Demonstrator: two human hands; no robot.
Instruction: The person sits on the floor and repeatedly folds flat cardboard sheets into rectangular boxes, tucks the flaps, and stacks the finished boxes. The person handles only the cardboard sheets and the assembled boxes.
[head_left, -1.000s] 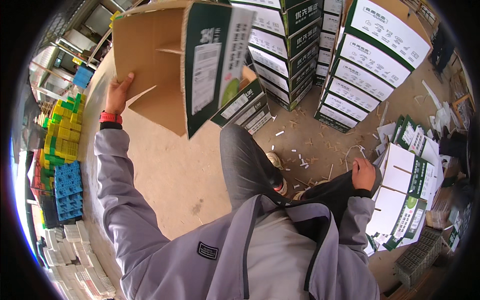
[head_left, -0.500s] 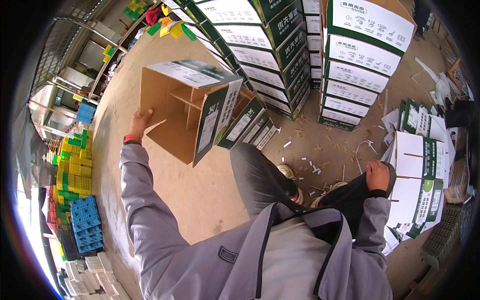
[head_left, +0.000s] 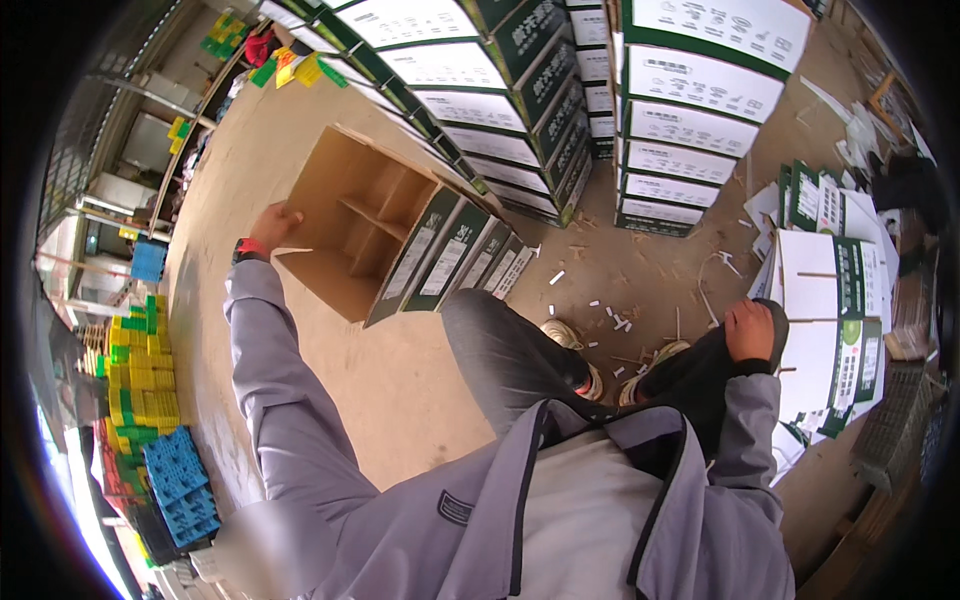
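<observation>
Around, crates (head_left: 145, 385), littered floor (head_left: 665, 270) — left fingers (head_left: 293, 214) grip carton (head_left: 335, 180), right fingers (head_left: 737, 318) half curled

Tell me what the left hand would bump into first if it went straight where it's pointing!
Most likely the open cardboard box: the left hand points toward it, right at its edge. They look to be touching, but the depth is hard to judge.

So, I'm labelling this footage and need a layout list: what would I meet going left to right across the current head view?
Yellow and green crates → left hand → open cardboard box → left knee → right hand → flattened white-and-green cartons.
</observation>
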